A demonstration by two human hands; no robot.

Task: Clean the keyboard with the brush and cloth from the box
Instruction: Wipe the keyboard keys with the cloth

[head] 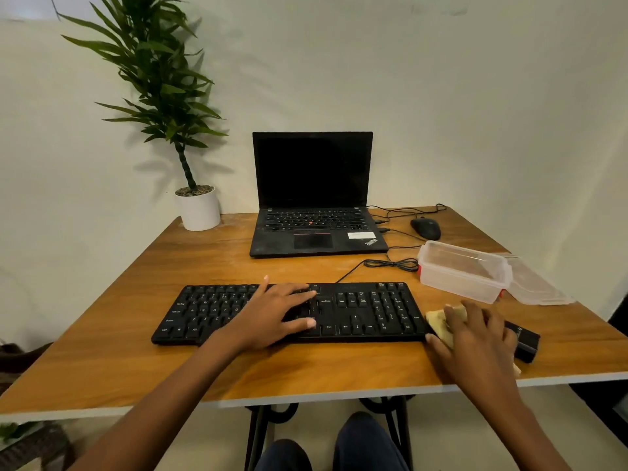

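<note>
We work on a surface (136, 362) whose front edge is close to all we handle. The laptop (312, 198) stands open at the back edge, and the cable (390, 265) looped in front of it seems to run to the keyboard (367, 314). The keyboard lies across the middle, nearer the front edge. A hard sideways wipe could slide it and tug that cable.

The box (462, 271) sits open toward the right edge with nothing visible inside. A wide sweep could knock it.

Our left hand (275, 314) lies flat on the middle keys, fingers spread, holding nothing. If it presses too lightly, the keyboard may shift.

Our right hand (475, 334) is curled over the cloth (438, 322) at the keyboard's right end. Beside it, near the front right corner, lies a black thing we take for the brush (525, 341). A drawn-back wrist could shove it off the edge.

The cloth is bunched, so it may skim the key tops and miss the gaps.
</note>
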